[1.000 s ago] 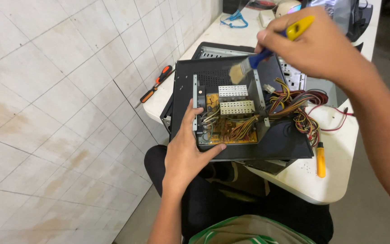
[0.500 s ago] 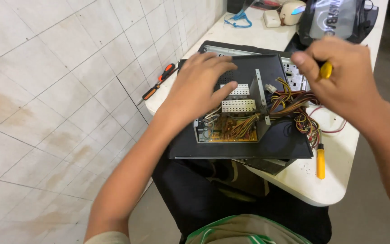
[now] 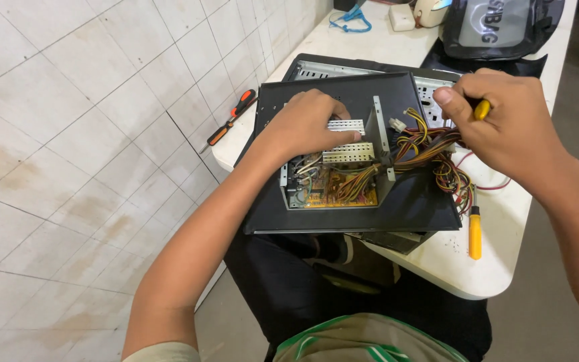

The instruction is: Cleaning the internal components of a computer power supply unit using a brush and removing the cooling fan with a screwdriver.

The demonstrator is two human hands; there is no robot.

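We start at the far left of the open black power supply case (image 3: 370,201), where an orange-and-black screwdriver (image 3: 232,117) lies on the white table (image 3: 437,261), well apart from the case. Our left hand (image 3: 306,124) rests on the case's upper left part, fingers curled down over the white ribbed heat sinks (image 3: 346,141), touching them, gripping nothing we can make out. Just below the hand, inside the case, sits the brown circuit board (image 3: 336,194). At the case's right edge a bundle of coloured wires (image 3: 437,157) spills out. Over that bundle our right hand (image 3: 504,124) is closed tight around a yellow handle (image 3: 482,109); the rest of that tool is hidden by the fist. Below the wires, off the case's lower right corner, lies a yellow-handled screwdriver (image 3: 475,231).
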